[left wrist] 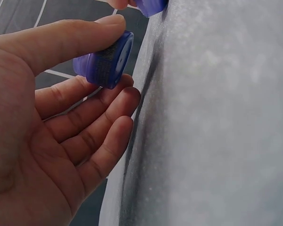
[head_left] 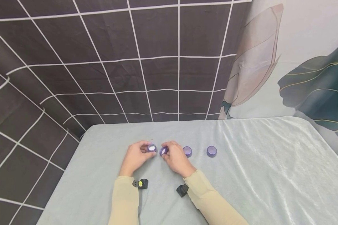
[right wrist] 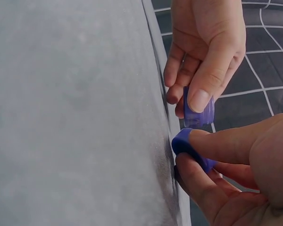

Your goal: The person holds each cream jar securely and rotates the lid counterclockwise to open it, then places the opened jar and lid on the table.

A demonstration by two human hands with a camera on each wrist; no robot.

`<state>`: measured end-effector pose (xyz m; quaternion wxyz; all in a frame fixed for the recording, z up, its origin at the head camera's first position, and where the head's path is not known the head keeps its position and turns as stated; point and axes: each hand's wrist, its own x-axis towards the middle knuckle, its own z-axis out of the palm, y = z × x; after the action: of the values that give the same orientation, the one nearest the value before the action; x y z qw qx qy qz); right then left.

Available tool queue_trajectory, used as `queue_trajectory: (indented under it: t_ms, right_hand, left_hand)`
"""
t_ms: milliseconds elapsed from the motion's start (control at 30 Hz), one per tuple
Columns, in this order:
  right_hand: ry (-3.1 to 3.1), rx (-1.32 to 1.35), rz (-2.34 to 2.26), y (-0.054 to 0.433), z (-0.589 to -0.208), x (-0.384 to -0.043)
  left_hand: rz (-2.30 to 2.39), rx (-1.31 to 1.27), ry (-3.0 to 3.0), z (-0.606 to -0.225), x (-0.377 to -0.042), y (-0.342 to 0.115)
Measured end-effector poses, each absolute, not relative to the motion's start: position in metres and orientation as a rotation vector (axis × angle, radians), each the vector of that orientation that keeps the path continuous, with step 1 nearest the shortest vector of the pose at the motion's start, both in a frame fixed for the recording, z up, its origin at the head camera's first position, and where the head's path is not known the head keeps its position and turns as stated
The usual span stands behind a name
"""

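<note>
My left hand (head_left: 135,155) pinches a small round purple container (head_left: 152,148) between thumb and fingers. In the left wrist view this container (left wrist: 106,63) has a dark printed band round its side and a whitish face. Just to its right, my right hand (head_left: 176,158) grips a second round purple piece (head_left: 164,151), tilted and pale inside. The right wrist view has this cap-like piece (right wrist: 194,149) held by thumb and fingers, close beside the left hand's container (right wrist: 198,110). Both hands hold their pieces over the table's left half.
To the right of my right hand stand two more round purple containers, a nearer one (head_left: 187,151) and a farther one (head_left: 212,151). A pale velvety cloth (head_left: 259,175) covers the table. Dark gridded fabric (head_left: 157,75) hangs behind, with a leaf-patterned curtain (head_left: 304,81) at right.
</note>
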<state>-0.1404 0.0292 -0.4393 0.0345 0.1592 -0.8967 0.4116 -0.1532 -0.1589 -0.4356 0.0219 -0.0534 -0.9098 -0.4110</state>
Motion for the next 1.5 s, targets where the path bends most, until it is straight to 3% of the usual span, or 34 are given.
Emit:
queue_trajectory:
  t_ms: [1500]
  right_hand:
    - [-2.842,0.473,1.203,0.0323,-0.4423,-0.1398]
  left_hand:
    - [-1.205,-0.138,-2.932,-0.4387,-0.1542,-0.1569]
